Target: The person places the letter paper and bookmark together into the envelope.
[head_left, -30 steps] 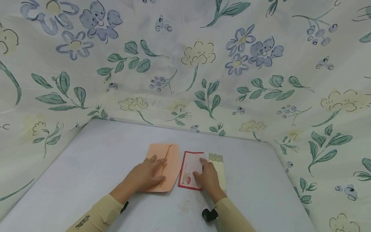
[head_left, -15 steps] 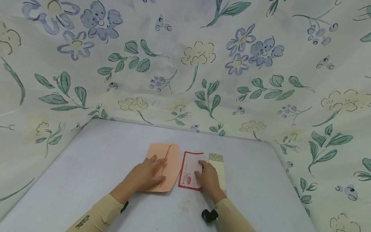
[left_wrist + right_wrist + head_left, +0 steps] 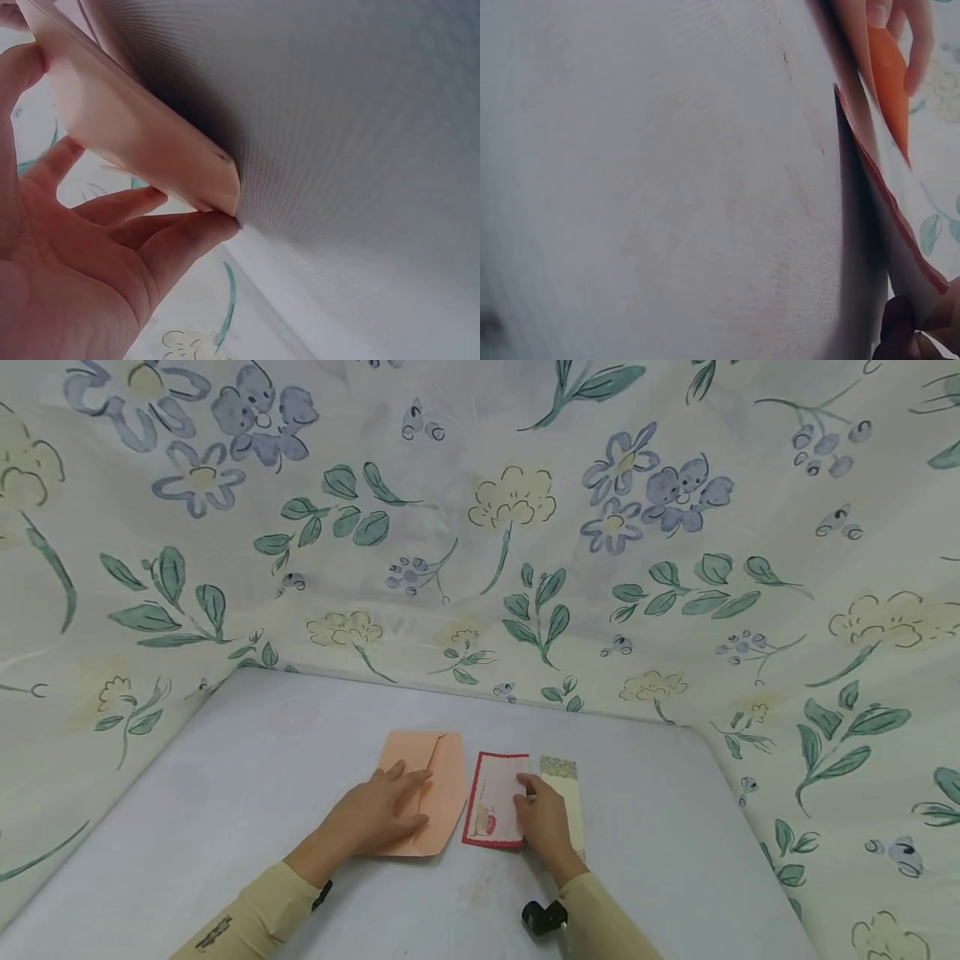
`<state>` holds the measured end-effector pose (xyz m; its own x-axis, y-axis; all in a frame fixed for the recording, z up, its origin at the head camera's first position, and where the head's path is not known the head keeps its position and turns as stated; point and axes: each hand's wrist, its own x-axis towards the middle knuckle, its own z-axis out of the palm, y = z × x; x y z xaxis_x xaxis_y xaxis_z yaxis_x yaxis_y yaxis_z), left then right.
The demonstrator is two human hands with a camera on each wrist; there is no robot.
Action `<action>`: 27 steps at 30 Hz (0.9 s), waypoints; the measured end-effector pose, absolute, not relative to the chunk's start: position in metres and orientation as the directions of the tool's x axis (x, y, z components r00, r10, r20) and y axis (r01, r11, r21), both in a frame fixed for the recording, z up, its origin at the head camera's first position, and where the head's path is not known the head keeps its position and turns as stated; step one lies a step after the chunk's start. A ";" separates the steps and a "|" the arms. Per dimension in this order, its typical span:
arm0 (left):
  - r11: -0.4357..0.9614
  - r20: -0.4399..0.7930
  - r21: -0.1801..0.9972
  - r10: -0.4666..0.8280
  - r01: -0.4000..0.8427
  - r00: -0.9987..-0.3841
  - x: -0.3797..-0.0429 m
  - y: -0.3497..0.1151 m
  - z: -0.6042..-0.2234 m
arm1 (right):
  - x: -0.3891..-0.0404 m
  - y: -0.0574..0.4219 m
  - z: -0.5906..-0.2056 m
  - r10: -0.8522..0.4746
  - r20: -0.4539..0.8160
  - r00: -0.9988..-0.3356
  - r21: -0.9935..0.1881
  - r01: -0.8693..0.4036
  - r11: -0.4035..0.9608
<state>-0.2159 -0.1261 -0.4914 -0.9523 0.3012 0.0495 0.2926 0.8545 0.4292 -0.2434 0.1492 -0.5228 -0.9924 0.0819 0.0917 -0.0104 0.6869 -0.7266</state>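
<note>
In the head view, my left hand rests on a peach envelope with its fingers spread. The left wrist view shows those fingertips touching the envelope along its side. A white card with a red border lies to the right of the envelope, a small printed picture near its bottom. My right hand pinches the card's right edge between thumb and finger. That edge is lifted a little in the right wrist view, where the red rim slants up from the table.
A cream paper piece with a glittery gold band lies to the right of the card, partly under my right hand. Both hands work on a white table. Floral cloth hangs behind it. A black wrist device sits under the right sleeve.
The thumb and index finger of my right hand have drawn back to the card's right edge and closed on it. The card has shifted slightly. My left hand stays put on the envelope.
</note>
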 end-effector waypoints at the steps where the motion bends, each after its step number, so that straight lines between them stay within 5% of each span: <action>1: 0.856 0.049 0.428 0.300 0.291 -0.953 -0.216 -0.126 -0.492 | -0.243 0.149 -0.522 0.082 0.094 -0.992 -0.729 -0.013 0.684; 27: 0.850 0.039 0.437 0.308 0.294 -0.950 -0.222 -0.129 -0.492 | -0.253 0.149 -0.512 0.127 0.093 -0.987 -0.767 0.010 0.642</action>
<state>-0.2225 -0.1295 -0.4916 -0.9505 0.3083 0.0394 0.2938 0.8500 0.4372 -0.2533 0.1493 -0.5124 -0.9875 0.1274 0.0932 0.0104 0.6416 -0.7670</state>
